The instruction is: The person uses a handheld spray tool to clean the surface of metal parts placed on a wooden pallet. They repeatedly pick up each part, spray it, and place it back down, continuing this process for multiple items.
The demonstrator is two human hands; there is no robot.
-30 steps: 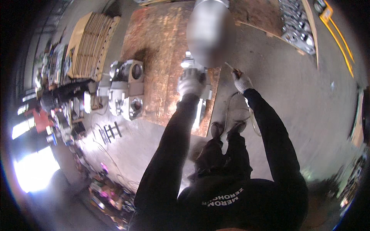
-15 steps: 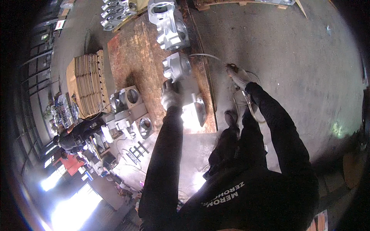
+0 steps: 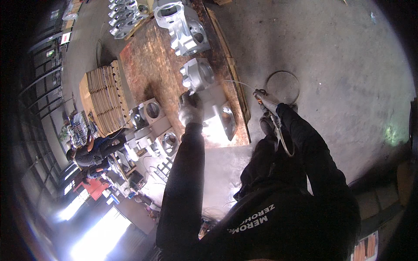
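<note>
A large silvery metal casting (image 3: 212,96) with round openings lies near the right edge of a worn wooden tabletop (image 3: 150,56). My gloved left hand (image 3: 190,109) is closed on its left side, fingers curled over the metal. Beyond the table's right edge, my gloved right hand (image 3: 269,102) wraps round an air blow gun (image 3: 260,92). From the gun a long thin tube (image 3: 237,81) reaches left to the casting; whether its tip touches is unclear. An air hose (image 3: 286,145) hangs below that hand. Glare whitens the casting's near end.
Another casting (image 3: 183,32) lies farther along the table. More castings (image 3: 152,128) stand at the left, near stacked cardboard (image 3: 104,98). Several castings (image 3: 124,17) sit at the far left. A person (image 3: 93,150) is at the left. A hose loop (image 3: 283,87) lies on the floor.
The view has shifted slightly. My right hand with the blow gun has come a little lower, and the tube now looks straighter. My left hand stays on the casting.
</note>
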